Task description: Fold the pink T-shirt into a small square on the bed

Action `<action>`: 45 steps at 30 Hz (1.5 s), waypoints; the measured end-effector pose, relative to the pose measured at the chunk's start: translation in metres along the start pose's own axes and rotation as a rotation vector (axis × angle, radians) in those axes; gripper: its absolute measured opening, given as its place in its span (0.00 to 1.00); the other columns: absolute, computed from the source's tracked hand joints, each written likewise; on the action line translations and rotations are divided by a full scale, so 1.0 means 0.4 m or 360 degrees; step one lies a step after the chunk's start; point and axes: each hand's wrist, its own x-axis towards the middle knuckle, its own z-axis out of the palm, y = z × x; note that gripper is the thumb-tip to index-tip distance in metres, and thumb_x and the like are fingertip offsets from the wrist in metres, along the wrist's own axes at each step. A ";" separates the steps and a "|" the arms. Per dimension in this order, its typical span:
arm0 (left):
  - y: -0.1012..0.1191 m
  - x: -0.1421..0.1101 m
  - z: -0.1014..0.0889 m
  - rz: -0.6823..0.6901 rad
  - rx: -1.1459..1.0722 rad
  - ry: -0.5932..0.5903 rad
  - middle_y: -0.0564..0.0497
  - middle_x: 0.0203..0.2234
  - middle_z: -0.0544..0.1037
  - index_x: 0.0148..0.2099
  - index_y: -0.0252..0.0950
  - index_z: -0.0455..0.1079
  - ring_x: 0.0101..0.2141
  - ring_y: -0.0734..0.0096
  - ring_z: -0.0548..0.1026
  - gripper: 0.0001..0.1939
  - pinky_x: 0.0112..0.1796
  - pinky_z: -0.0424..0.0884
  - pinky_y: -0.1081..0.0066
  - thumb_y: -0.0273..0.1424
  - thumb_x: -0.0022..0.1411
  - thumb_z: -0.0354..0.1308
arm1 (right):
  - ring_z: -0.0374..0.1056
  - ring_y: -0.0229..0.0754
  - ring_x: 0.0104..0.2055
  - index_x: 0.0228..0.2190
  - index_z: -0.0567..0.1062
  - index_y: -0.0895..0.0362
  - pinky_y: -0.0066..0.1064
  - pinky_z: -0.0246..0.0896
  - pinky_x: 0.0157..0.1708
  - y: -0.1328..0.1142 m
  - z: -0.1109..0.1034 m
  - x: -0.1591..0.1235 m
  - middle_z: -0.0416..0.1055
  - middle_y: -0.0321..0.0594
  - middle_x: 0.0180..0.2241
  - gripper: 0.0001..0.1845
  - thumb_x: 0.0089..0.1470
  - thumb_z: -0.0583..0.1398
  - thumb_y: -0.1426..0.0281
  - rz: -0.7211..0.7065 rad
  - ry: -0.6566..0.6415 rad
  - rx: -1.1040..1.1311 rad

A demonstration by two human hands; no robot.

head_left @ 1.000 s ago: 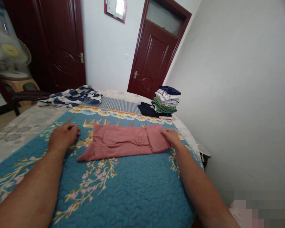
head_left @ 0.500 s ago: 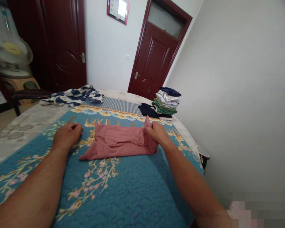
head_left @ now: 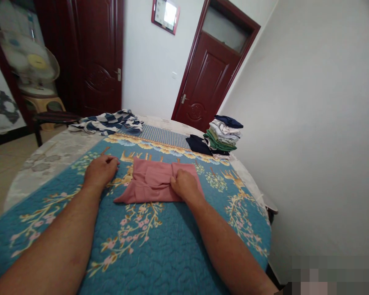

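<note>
The left hand [head_left: 101, 172] lies on the bed, fingers a bit curled, just beside the pink cloth [head_left: 153, 182] & not on it. The right hand [head_left: 184, 185] sits on top of the cloth & pushes down on it. Can't tell if its fingers pinch the cloth. The 2 hands are apart, w/ the cloth's middle between them.

The cloth is folded & lies flat near the middle of a blue quilt [head_left: 175, 250]. One corner pokes out to the left. The quilt is bumpy & has pink flowers, thin branches & gold deer on it. Past the quilt's far edge is a striped blue bit of bedding [head_left: 162, 136]. On it sits a dark blue top [head_left: 198, 144], right by a neat stack of folded clothes [head_left: 224, 137]. A messy blue & white checked cloth [head_left: 109, 123] lies at the far left of the bed.

A white wall [head_left: 304, 123] runs along the bed's right side. Two dark red doors [head_left: 98, 61] [head_left: 207, 78] are shut. A fan [head_left: 33, 57] stands on a stool [head_left: 43, 104] by the left door, w/ a tile floor [head_left: 6, 164] below.
</note>
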 end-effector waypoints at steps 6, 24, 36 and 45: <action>-0.002 0.005 0.003 -0.0009 -0.0007 0.0001 0.46 0.30 0.83 0.42 0.37 0.79 0.38 0.54 0.81 0.15 0.38 0.69 0.62 0.39 0.62 0.55 | 0.74 0.44 0.40 0.35 0.79 0.56 0.29 0.62 0.39 0.061 -0.053 -0.024 0.81 0.44 0.38 0.13 0.66 0.56 0.66 -0.0198 -0.0188 0.0411; 0.247 -0.331 0.171 0.1774 0.0252 -0.0685 0.45 0.59 0.79 0.65 0.41 0.71 0.59 0.58 0.76 0.22 0.62 0.68 0.59 0.39 0.73 0.52 | 0.69 0.48 0.60 0.55 0.77 0.58 0.40 0.60 0.64 0.186 -0.017 -0.060 0.76 0.51 0.56 0.20 0.68 0.51 0.71 -0.0458 0.0386 0.0511; 0.228 -0.360 0.234 0.1836 0.0488 -0.0704 0.41 0.56 0.80 0.56 0.38 0.78 0.58 0.54 0.76 0.18 0.62 0.68 0.52 0.36 0.75 0.50 | 0.41 0.57 0.78 0.72 0.57 0.64 0.59 0.37 0.73 0.203 0.076 0.071 0.47 0.57 0.75 0.42 0.71 0.46 0.48 -0.0031 -0.0257 0.0275; 0.233 -0.348 0.220 0.1895 0.0397 -0.0678 0.45 0.44 0.83 0.41 0.40 0.81 0.47 0.61 0.80 0.16 0.54 0.75 0.59 0.34 0.74 0.51 | 0.52 0.61 0.73 0.64 0.68 0.66 0.58 0.39 0.71 0.205 0.106 0.160 0.58 0.62 0.70 0.38 0.71 0.46 0.49 0.0091 -0.0085 0.0285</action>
